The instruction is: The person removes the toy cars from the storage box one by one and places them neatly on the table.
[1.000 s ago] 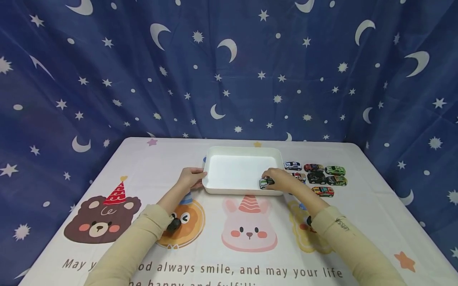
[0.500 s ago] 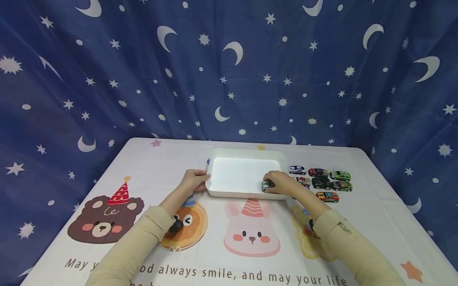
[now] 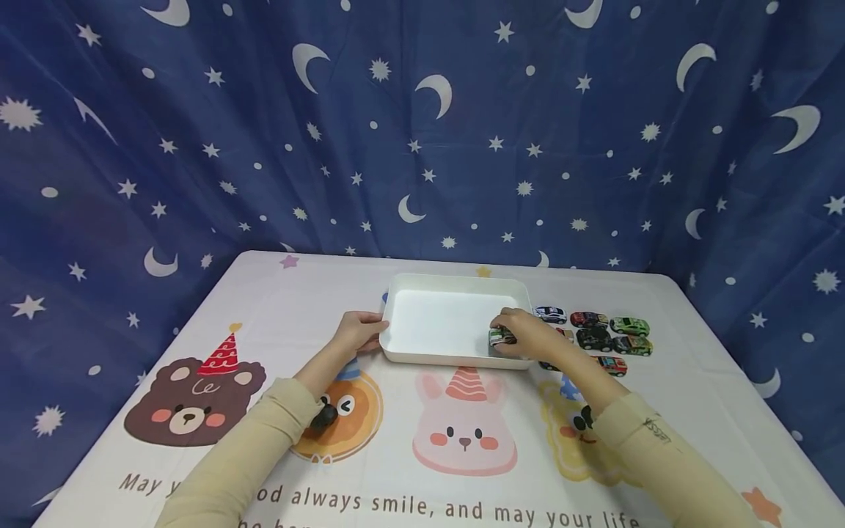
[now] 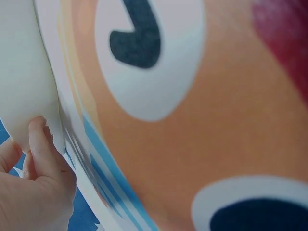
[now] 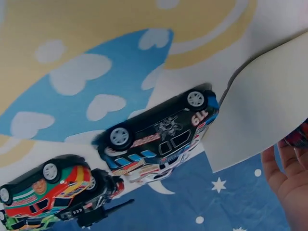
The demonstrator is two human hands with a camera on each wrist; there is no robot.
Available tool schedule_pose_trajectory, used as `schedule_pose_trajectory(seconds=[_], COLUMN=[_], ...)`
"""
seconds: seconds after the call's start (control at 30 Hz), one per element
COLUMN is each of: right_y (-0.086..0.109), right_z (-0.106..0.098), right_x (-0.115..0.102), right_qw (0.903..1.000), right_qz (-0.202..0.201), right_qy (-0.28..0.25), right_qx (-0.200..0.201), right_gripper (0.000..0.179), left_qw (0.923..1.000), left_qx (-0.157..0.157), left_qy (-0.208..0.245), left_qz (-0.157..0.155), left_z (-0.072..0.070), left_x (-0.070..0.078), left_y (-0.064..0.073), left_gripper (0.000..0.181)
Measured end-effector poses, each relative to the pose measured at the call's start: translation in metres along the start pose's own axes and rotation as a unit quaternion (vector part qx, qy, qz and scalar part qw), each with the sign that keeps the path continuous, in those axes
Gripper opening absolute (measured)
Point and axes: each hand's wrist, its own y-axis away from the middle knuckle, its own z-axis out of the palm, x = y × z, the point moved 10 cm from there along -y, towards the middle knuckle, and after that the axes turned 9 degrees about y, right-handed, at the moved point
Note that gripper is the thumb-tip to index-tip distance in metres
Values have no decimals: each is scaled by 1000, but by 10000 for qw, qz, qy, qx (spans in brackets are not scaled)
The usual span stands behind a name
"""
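Note:
A shallow white tray [image 3: 455, 361] lies on the printed tablecloth. My left hand [image 3: 359, 332] holds its left wall, thumb at the rim; in the left wrist view that hand's fingers [image 4: 41, 139] press the tray's outer side [image 4: 26, 72]. Over the tray's front right corner, my right hand [image 3: 531, 339] grips a small toy car [image 3: 499, 337] with green and white markings, low inside the tray. Fingers cover much of the car. From the right wrist, only a dark reddish bit of car [image 5: 299, 137] shows by the hand [image 5: 291, 183], beyond the tray wall [image 5: 264, 96].
Right of the tray sit several more toy cars, among them a white one [image 3: 550, 314], a black one [image 3: 594, 339], a green one [image 3: 630, 325] and a red-yellow one [image 3: 611, 365]. A dark car numbered 119 [image 5: 161, 134] stands close to the tray wall. A starry blue curtain [image 3: 422, 147] hangs behind.
The right hand has shifted slightly right within the tray, the toy car still in its fingers. The left hand stays at the tray's left wall. The head view has tilted a little.

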Motion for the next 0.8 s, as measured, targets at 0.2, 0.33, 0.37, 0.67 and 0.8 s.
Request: schedule_pose_trajectory(seconds=[0.2, 0.33, 0.37, 0.67, 0.8], right_y=[11, 20, 23, 43, 51], right_z=[-3, -9, -10, -21, -24], right_x=[7, 13, 15, 33, 36], right_qw=[9993, 9982, 9978, 9927, 9926], right_qz=[35, 139, 209, 617, 598], right_qy=[-316, -425, -457, -527, -546], right_qx=[171, 399, 441, 895, 908], right_gripper=[38, 41, 41, 34, 33], left_qw=[10000, 10000, 10000, 10000, 10000], left_qx=[-28, -4, 1, -15, -6], left_qy=[25, 53, 48, 86, 91], left_qz=[15, 14, 25, 6, 12], left_z=[0, 0, -1, -1, -1], left_x=[0, -1, -1, -2, -2], left_y=[0, 0, 0, 0, -1], left_gripper=[39, 39, 39, 40, 40])
